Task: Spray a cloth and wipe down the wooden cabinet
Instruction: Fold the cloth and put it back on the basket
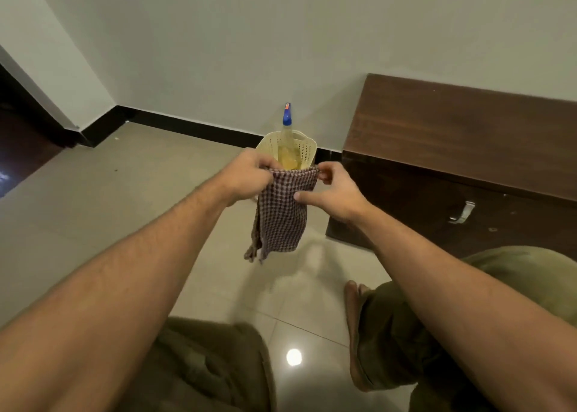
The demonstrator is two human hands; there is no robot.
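- A cream perforated basket (304,145) stands on the tiled floor (125,177) against the wall, just beyond both hands; a spray bottle (287,137) of yellowish liquid stands upright in it, its blue nozzle rising above the rim.
- The checked cloth (282,213) hangs with its long axis vertical, top edge stretched level between the two hands, loose lower corners dangling toward the floor.
- The left hand (246,176) is closed on the cloth's upper left corner, fingers bunched over the fabric.
- The right hand (335,193) pinches the upper right corner between fingertips, thumb pressed against the cloth's side edge lower down.
- The cloth falls below and between the hands, in front of the basket and hiding its lower part.
- The dark wooden cabinet (452,149) sits to the right of the right hand, against the wall, a metal handle (462,213) on its front.
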